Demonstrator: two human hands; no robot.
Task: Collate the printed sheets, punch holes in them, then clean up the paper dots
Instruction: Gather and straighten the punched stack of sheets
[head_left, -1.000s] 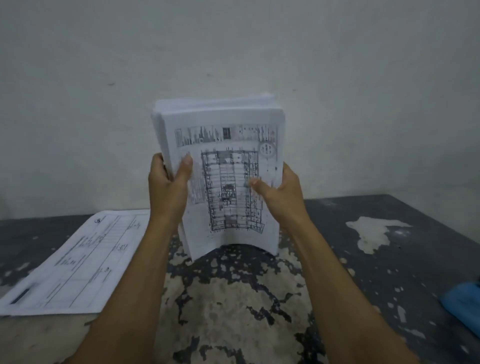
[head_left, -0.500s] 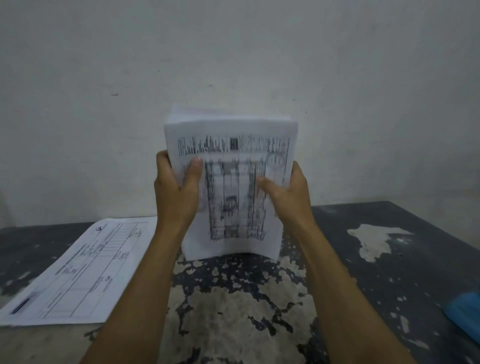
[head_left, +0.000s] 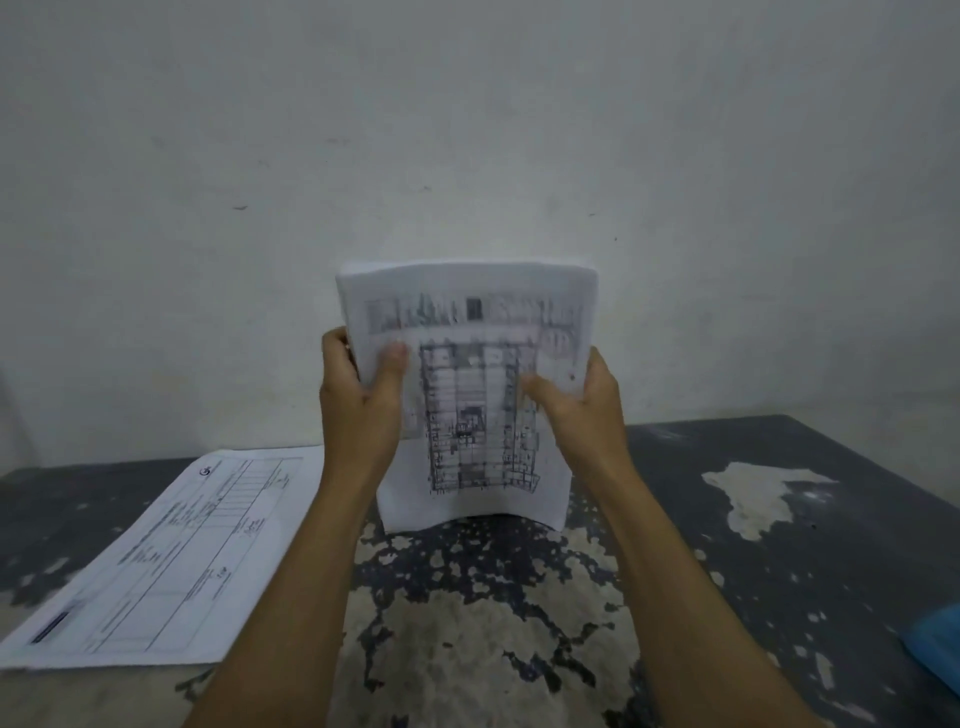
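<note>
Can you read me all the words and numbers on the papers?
Stack of printed sheets, held upright by the left hand and right hand: a floor-plan drawing under a title strip; the print is too blurred to read.
Sheet lying flat on the table: a ruled form with a small round logo; the text is too small to read.
No other writing shows.

Below the grip spreads a dark tabletop (head_left: 779, 467), its paint flaked away in pale, mottled patches (the widest patch runs straight down from the grip toward the near edge, and a separate pale blotch sits well to the right of it). Behind the grip rises a plain whitish wall (head_left: 467, 130) with a few small dark marks. A blue object (head_left: 935, 644), cut off by the frame, lies far down to the right.
</note>
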